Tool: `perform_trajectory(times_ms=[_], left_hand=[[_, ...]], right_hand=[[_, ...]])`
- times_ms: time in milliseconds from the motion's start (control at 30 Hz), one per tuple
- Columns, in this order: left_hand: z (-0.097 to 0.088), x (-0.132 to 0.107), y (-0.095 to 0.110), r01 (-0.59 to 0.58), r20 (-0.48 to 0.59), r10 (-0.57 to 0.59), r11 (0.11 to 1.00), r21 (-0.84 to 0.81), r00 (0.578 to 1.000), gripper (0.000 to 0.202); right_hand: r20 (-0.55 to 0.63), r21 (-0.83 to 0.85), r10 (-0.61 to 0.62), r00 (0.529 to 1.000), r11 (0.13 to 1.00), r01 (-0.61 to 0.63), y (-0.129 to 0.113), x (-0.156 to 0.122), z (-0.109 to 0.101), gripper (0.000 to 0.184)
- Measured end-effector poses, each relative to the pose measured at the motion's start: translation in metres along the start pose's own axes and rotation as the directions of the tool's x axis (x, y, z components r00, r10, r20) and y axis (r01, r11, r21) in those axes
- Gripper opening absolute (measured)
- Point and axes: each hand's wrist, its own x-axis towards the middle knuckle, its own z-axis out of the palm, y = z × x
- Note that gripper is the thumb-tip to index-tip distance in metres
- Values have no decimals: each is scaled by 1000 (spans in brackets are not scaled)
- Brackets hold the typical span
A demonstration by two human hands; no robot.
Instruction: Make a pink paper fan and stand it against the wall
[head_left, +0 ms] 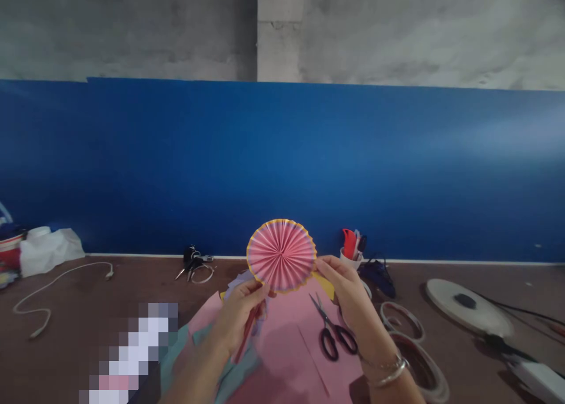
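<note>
Teal paper (pixel 174 357) lies below the left hand (pixel 242 304), which pinches the pink fan (pixel 281 256) at its lower edge, likely for support; scissors (pixel 327 324) lie below the right hand (pixel 346 280), which pinches the fan's right edge, perhaps keeping it spread.

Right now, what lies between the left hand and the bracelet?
In the head view: pink paper with black-handled scissors on it, plus a thin line I can't identify.
</note>
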Motion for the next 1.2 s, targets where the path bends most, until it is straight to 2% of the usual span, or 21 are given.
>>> perform_trajectory(times_ms=[167,300,367,500,567,667,767,833,900,967,1067,1133,1200], left_hand=[[3,3,-15,-11,22,11,999,-38,1000,30],[5,2,-15,9,59,-10,1000,24,998,30],[4,1,-12,17,87,-23,998,68,996,31],[4,-2,-8,34,179,-50,995,93,983,31],[5,-4,-9,78,213,-96,993,92,972,31],[9,-8,-11,207,274,-230,972,110,934,35],[8,-11,-12,326,364,-356,935,142,861,42],[4,-13,-9,338,433,-378,926,171,818,47],[0,-14,-4,294,472,-333,943,156,816,51],[-2,-15,3,216,437,-228,973,77,870,51],[1,-14,15,60,209,-53,998,-26,976,45],[4,-13,19,-13,63,12,1000,14,998,41],[6,-11,21,-33,-21,34,997,67,999,36]], right_hand=[[-26,-20,-3,1000,1000,2,4,4,-4,29],[-125,27,-57,990,998,61,9,10,-7,53],[-147,48,-72,987,996,80,11,12,-9,59],[-21,84,-83,996,993,84,13,12,-11,45],[-39,99,-93,995,990,96,12,11,-11,38],[-60,108,-66,996,991,73,11,8,-11,34],[-18,133,1,1000,991,2,11,8,-12,36],[-4,154,36,999,987,-34,12,8,-12,36],[27,172,79,997,982,-82,14,9,-11,35],[75,173,117,990,976,-129,17,10,-8,34],[145,97,119,982,986,-134,23,9,4,32],[184,27,91,979,995,-98,27,8,13,31],[221,-31,65,973,998,-60,31,6,21,29]])
